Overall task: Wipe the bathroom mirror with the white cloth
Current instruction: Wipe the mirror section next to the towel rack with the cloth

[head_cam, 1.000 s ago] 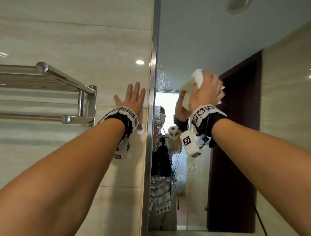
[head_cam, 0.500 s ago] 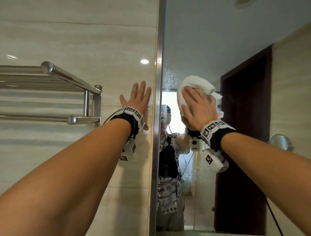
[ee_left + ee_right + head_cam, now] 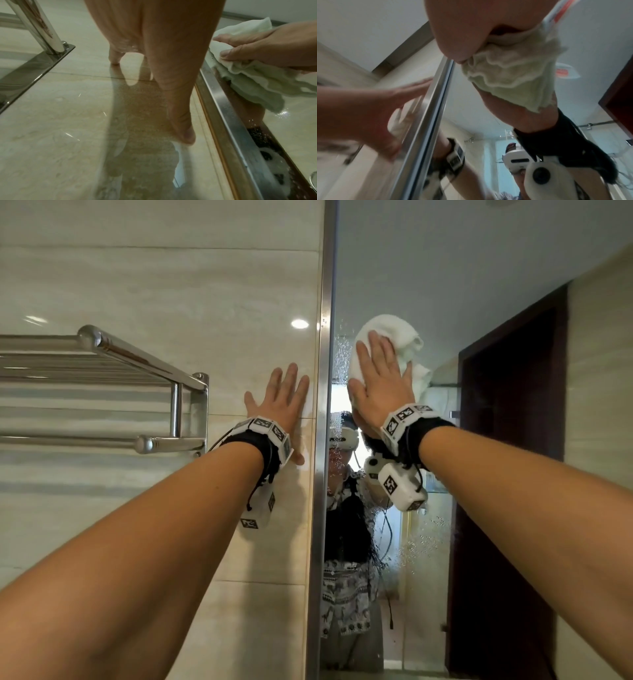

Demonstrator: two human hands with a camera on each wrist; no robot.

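the right hand [image 3: 380, 385] presses the white cloth [image 3: 394, 340] flat against the mirror [image 3: 445, 285], near its left frame; the left hand [image 3: 279, 402], fingers spread, rests on the wall tile [image 3: 171, 285] beside it.

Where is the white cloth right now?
In the head view, the white cloth is pressed flat against the mirror under the right hand, just right of the steel frame.

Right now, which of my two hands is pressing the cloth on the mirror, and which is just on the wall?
The right hand presses the white cloth against the mirror. The left hand lies flat and bare on the tiled wall, beside the mirror's metal frame.
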